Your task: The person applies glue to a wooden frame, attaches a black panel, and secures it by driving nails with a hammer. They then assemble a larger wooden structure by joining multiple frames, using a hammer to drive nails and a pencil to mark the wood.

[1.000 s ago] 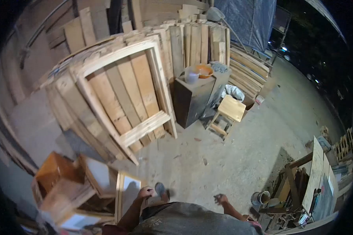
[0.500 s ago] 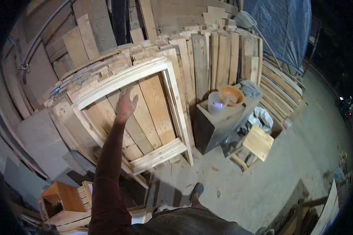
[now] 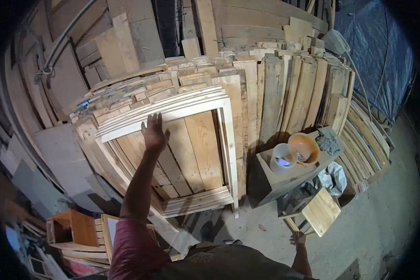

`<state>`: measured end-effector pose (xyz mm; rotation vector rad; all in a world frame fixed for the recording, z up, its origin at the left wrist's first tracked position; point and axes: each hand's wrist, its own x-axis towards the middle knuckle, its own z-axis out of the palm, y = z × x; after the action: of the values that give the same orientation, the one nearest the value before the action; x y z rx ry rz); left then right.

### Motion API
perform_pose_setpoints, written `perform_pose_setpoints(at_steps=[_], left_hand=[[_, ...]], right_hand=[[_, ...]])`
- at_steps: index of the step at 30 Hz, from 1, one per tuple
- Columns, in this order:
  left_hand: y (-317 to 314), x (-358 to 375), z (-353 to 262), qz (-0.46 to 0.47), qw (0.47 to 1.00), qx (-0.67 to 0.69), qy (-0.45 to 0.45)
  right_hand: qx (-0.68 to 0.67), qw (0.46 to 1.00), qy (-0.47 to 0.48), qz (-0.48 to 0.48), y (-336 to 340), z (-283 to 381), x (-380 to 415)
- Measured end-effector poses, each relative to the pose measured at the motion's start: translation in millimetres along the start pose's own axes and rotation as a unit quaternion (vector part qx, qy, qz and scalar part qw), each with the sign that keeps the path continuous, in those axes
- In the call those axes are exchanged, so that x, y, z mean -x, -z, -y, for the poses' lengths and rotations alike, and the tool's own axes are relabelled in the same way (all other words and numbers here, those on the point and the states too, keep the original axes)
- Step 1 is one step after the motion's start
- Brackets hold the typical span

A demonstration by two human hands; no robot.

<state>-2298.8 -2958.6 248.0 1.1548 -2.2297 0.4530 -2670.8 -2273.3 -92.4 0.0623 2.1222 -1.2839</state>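
My left hand is raised with its fingers spread, at the top rail of the front wooden frame; whether it touches the rail is hard to tell. Several pale frames lean one behind another against stacked boards. Low on the right, my right hand hangs with its fingers apart, close below the small wooden stool. Nothing shows in either hand.
A dark box right of the frames bears a white bucket, an orange bowl and a grey cloth. Upright boards line the wall. An open brown wooden box is at lower left.
My left hand has gone from inside the frame's opening to its top rail. My right hand has come into view near the stool. The view has shifted, and the frames appear nearer.
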Motion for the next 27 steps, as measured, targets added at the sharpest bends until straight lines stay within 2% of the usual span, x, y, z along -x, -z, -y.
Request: perform_pose_setpoints(at_steps=[2,3,4,6,8,10,12,14,15,17,20,22,24,27], left_hand=[[-6,-1,5,-0.083,0.995,0.027,-0.041],[9,-2,0,-0.113,0.991,0.042,-0.065],[23,0,-4,-0.112,0.991,0.042,-0.062],[50,5,-12,-0.053,0.994,0.085,-0.040],[73,17,-20,-0.068,0.994,0.080,-0.022],[84,34,-20,-0.132,0.983,0.115,-0.062],[115,51,-27,-0.112,0.980,0.155,-0.051],[133,67,-33,-0.114,0.984,0.130,-0.051],[132,77,-29,-0.107,0.984,0.126,-0.064],[147,89,-30,-0.086,0.984,0.145,-0.062],[162,100,-27,-0.064,0.982,0.172,-0.049],[167,107,-23,-0.080,0.983,0.150,-0.064],[175,111,-20,-0.071,0.984,0.150,-0.059],[171,127,5,-0.105,0.982,0.151,-0.040]], right_hand=[[0.053,0.997,0.050,0.022,-44,55,-7],[0.015,0.997,0.056,0.058,-70,82,-6],[-0.020,0.994,0.062,0.093,-96,106,-3],[-0.010,0.969,0.192,0.158,-149,159,2],[0.072,0.956,0.248,0.142,-194,248,28],[0.031,0.924,0.356,0.135,-230,324,63],[-0.036,0.885,0.446,0.127,-256,379,71],[-0.132,0.859,0.470,0.152,-271,428,103],[-0.130,0.860,0.469,0.150,-271,446,122],[-0.172,0.820,0.501,0.219,-269,470,150],[-0.140,0.821,0.486,0.266,-274,468,138],[-0.143,0.828,0.461,0.285,-274,461,129],[-0.168,0.809,0.455,0.331,-269,458,132],[-0.170,0.791,0.471,0.351,-261,460,144]])
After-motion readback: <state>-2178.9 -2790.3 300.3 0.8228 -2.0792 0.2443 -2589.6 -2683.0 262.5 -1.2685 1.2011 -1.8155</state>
